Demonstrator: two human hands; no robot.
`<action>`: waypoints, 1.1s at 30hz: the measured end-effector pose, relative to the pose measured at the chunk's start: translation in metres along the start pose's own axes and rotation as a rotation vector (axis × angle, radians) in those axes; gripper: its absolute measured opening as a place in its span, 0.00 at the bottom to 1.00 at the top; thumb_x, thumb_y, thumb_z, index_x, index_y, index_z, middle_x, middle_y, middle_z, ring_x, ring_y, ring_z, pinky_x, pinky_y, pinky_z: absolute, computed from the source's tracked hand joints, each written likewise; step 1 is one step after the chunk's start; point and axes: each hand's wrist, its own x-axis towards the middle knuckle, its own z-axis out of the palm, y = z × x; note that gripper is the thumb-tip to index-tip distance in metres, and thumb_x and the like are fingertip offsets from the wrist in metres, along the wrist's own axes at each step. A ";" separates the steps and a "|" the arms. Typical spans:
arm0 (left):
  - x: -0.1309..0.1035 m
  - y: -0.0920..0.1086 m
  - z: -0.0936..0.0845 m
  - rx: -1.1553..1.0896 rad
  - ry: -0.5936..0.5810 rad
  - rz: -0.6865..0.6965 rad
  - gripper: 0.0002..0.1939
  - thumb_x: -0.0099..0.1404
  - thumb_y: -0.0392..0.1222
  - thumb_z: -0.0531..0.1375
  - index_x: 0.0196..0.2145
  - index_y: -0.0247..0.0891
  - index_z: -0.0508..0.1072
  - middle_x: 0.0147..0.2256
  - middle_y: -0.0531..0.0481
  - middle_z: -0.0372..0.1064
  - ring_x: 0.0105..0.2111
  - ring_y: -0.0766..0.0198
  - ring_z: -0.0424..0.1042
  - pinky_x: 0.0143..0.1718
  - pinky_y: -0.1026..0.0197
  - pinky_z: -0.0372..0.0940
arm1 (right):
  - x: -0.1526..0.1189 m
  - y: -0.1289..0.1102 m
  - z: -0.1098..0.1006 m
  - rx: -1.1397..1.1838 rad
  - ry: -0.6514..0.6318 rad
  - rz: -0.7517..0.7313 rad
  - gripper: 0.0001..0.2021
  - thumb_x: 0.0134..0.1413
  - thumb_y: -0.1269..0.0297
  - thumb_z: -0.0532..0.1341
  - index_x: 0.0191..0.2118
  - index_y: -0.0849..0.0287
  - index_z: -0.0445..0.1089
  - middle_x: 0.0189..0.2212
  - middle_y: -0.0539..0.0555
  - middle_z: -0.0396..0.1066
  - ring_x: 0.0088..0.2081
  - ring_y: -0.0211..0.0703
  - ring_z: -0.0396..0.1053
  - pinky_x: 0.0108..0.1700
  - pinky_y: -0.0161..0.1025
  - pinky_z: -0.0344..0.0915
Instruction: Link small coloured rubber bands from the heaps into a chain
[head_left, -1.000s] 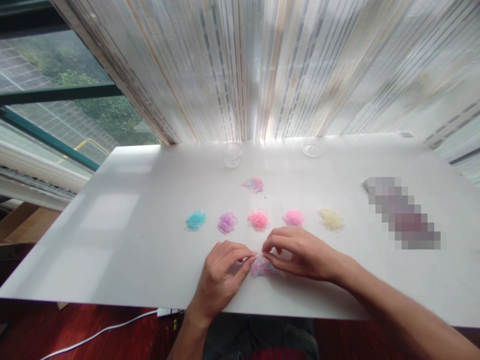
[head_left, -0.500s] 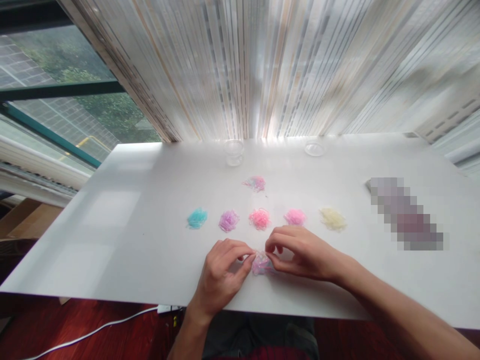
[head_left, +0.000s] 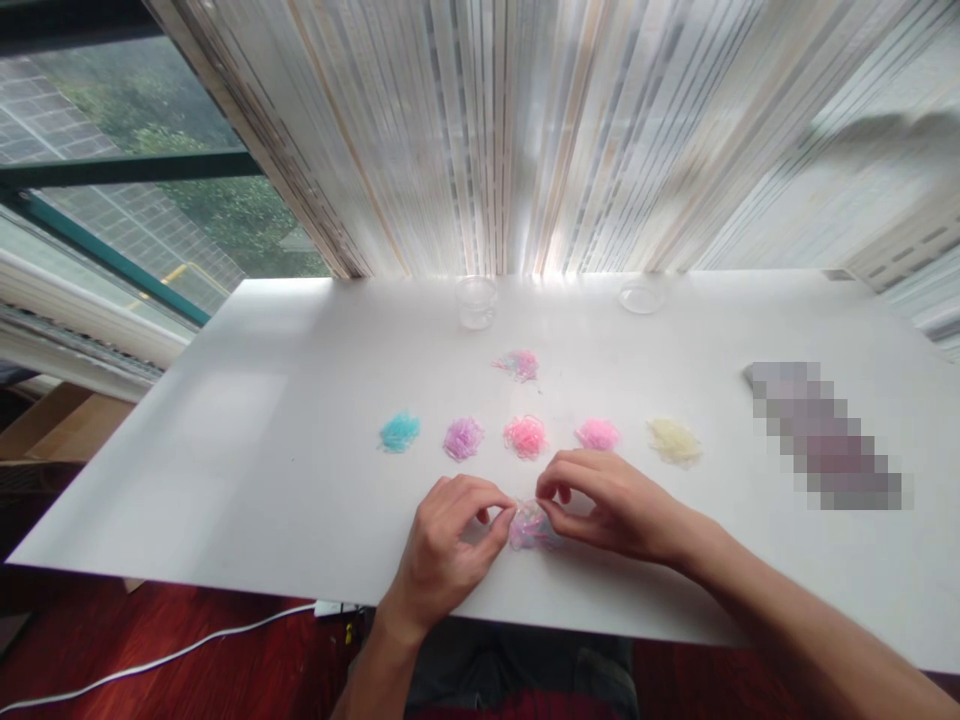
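My left hand (head_left: pixel 454 535) and my right hand (head_left: pixel 600 508) face each other near the table's front edge. Each has thumb and forefinger pinched together; whatever is between the tips is too small to make out. Just below the fingertips lies a mixed pile of small rubber bands (head_left: pixel 532 530), pink, purple and pale blue. Beyond the hands runs a row of single-colour piles: turquoise bands (head_left: pixel 399 432), purple bands (head_left: pixel 463 438), coral-pink bands (head_left: pixel 526 437), light-pink bands (head_left: pixel 598 434) and pale-yellow bands (head_left: pixel 675 441). Behind the row sits another mixed pile (head_left: pixel 519 365).
At the back of the white table (head_left: pixel 315 400) stand a clear plastic cup (head_left: pixel 477 305) and a clear round lid (head_left: pixel 641 296). A pixelated long object (head_left: pixel 825 435) lies at the right. A striped curtain (head_left: pixel 510 140) hangs behind; a white cable (head_left: pixel 172 650) crosses the floor.
The camera's view has shifted slightly, so the table's contents appear a little further right. Both hands keep their pinch over the near pile, with almost no movement.
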 end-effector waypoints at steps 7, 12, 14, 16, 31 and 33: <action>0.000 0.001 0.000 0.008 -0.005 -0.021 0.05 0.71 0.33 0.63 0.41 0.41 0.75 0.36 0.52 0.76 0.31 0.65 0.71 0.39 0.59 0.65 | 0.001 -0.002 -0.001 -0.004 -0.007 -0.003 0.04 0.63 0.70 0.60 0.36 0.58 0.70 0.27 0.50 0.72 0.29 0.37 0.67 0.32 0.34 0.61; 0.001 0.000 0.001 0.022 0.005 -0.007 0.04 0.71 0.34 0.63 0.41 0.41 0.75 0.35 0.51 0.76 0.31 0.64 0.70 0.37 0.60 0.66 | 0.000 -0.003 -0.001 -0.005 -0.006 -0.011 0.03 0.65 0.66 0.62 0.38 0.58 0.71 0.29 0.51 0.73 0.30 0.38 0.69 0.33 0.35 0.62; 0.001 0.000 0.001 0.018 0.010 0.001 0.04 0.71 0.34 0.63 0.41 0.41 0.75 0.35 0.51 0.76 0.31 0.64 0.70 0.37 0.60 0.66 | 0.000 -0.003 0.000 -0.008 -0.009 -0.015 0.04 0.65 0.65 0.62 0.38 0.58 0.72 0.29 0.51 0.74 0.30 0.38 0.69 0.33 0.35 0.62; 0.001 0.000 0.001 0.012 0.013 0.011 0.04 0.71 0.34 0.63 0.42 0.41 0.75 0.36 0.51 0.76 0.31 0.64 0.71 0.37 0.60 0.66 | 0.000 -0.003 0.000 -0.012 -0.008 -0.022 0.04 0.66 0.66 0.61 0.38 0.58 0.72 0.28 0.51 0.74 0.29 0.38 0.69 0.32 0.35 0.62; 0.000 -0.001 0.001 -0.025 0.070 0.004 0.05 0.71 0.33 0.64 0.42 0.41 0.75 0.36 0.50 0.76 0.31 0.65 0.72 0.38 0.60 0.68 | -0.001 -0.004 -0.001 -0.035 0.045 -0.078 0.02 0.65 0.67 0.63 0.40 0.58 0.71 0.29 0.50 0.74 0.29 0.37 0.70 0.32 0.35 0.64; 0.000 0.000 0.000 -0.024 0.070 0.003 0.05 0.71 0.33 0.64 0.42 0.41 0.75 0.36 0.50 0.77 0.31 0.65 0.72 0.38 0.60 0.68 | 0.000 -0.004 -0.001 -0.041 0.051 -0.076 0.02 0.66 0.66 0.62 0.40 0.58 0.72 0.28 0.50 0.74 0.29 0.37 0.70 0.32 0.35 0.64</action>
